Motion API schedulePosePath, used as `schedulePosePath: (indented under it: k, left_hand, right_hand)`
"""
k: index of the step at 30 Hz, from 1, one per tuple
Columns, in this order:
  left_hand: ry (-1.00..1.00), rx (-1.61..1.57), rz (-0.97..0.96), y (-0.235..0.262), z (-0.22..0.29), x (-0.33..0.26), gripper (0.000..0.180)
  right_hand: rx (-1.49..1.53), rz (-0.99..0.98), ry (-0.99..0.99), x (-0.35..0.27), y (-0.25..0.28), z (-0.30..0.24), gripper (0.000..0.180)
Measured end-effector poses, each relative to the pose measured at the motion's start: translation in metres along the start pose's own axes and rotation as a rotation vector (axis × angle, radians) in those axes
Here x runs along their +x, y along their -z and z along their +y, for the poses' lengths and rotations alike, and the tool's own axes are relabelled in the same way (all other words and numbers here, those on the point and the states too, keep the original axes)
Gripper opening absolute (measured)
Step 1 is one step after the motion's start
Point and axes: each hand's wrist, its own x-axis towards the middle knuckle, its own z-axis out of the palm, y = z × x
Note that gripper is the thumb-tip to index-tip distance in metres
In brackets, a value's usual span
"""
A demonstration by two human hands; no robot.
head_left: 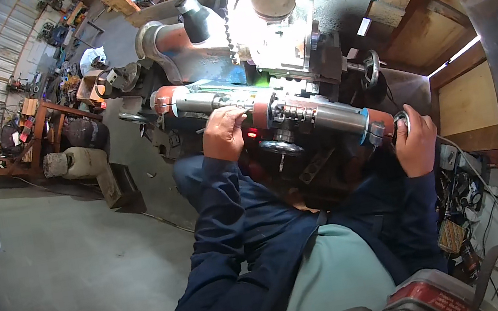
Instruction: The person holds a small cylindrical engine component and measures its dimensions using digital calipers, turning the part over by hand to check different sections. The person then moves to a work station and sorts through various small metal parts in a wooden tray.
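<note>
While clenched, left hand (224, 134) around smooth steel cylinder (321, 115), right hand (416, 143) around round handwheel (400, 123).

Machine parts crowded the space between the left hand (224, 134) and right hand (416, 141): a steel shaft (294, 111), handwheels (282, 147) and lamp (196, 18). Bare floor (79, 273) lay open leftward.

A long shaft (294, 112) is lying across the machine (283, 39), the left hand (224, 134) gripping its middle, the right hand (416, 142) at its right end.
</note>
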Motion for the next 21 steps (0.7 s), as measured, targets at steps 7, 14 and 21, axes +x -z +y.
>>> schedulePosePath:
  k: [7,14,21]
  left_hand:
    - [0.215,0.008,0.253,-0.022,0.031,-0.013,0.009]
    - [0.961,-0.627,0.656,-0.079,0.051,-0.046,0.016]
    - [1.596,-1.757,0.545,-0.031,0.046,-0.018,0.016]
  right_hand:
    - [-0.002,-0.026,-0.029,0.010,0.002,0.001,0.029]
    - [-0.034,0.264,0.113,-0.010,-0.005,-0.007,0.037]
    - [0.002,0.393,0.087,-0.029,-0.015,-0.008,0.044]
